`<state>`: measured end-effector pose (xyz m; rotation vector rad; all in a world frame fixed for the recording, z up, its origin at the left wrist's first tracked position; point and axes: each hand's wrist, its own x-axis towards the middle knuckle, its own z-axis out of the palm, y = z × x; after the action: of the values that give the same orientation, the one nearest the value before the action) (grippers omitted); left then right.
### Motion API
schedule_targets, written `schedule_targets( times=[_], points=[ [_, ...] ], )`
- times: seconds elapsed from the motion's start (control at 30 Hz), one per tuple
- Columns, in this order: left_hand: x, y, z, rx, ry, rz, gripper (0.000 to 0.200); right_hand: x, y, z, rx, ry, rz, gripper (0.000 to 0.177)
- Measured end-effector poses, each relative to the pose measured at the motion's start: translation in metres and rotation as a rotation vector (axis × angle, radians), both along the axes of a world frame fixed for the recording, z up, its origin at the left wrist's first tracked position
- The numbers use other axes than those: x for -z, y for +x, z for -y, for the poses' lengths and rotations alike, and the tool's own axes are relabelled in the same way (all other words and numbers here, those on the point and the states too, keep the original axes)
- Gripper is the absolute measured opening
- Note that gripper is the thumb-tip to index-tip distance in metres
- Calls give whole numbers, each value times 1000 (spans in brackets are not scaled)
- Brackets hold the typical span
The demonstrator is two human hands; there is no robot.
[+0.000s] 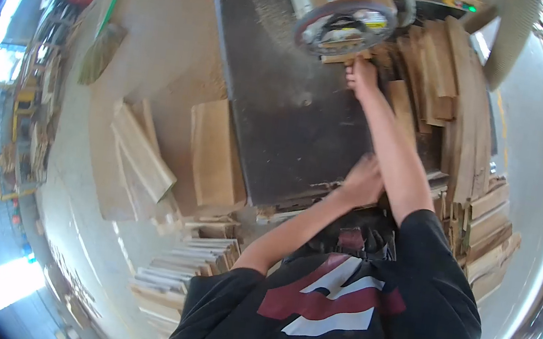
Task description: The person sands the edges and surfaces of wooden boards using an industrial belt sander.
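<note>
My right hand [364, 77] reaches far over the dark worktable [291, 124], right below a round machine head [345, 27] that looks like a saw. Its fingers are curled closed beside a short light wooden piece [337, 59] under the machine; what they grip is partly hidden. My left hand [364, 182] is low at the table's near right edge, beneath my right forearm. It is blurred, and its fingers do not show clearly. Several long boards [436, 68] lie stacked to the right of my right hand.
Left of the table, loose boards [215, 152] lie on a brown panel [158, 38], with a green-handled broom [104, 51] farther back. Stacked wood strips [194, 262] stand near my left side, and more boards [490, 226] on the right. A thick hose [512, 47] hangs at back right.
</note>
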<state>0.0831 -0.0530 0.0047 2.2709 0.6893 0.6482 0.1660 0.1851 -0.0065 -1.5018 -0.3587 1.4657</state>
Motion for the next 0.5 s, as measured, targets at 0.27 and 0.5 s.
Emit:
schedule_targets(
  times=[0.27, 0.5],
  points=[
    [-12, -98, -21, -271, 177, -216, 66, -6, 2, 106, -233, 368, 485, 47],
    [18, -263, -159, -871, 324, -438, 64, -16, -10, 190, 12, 405, 492, 38]
  ],
)
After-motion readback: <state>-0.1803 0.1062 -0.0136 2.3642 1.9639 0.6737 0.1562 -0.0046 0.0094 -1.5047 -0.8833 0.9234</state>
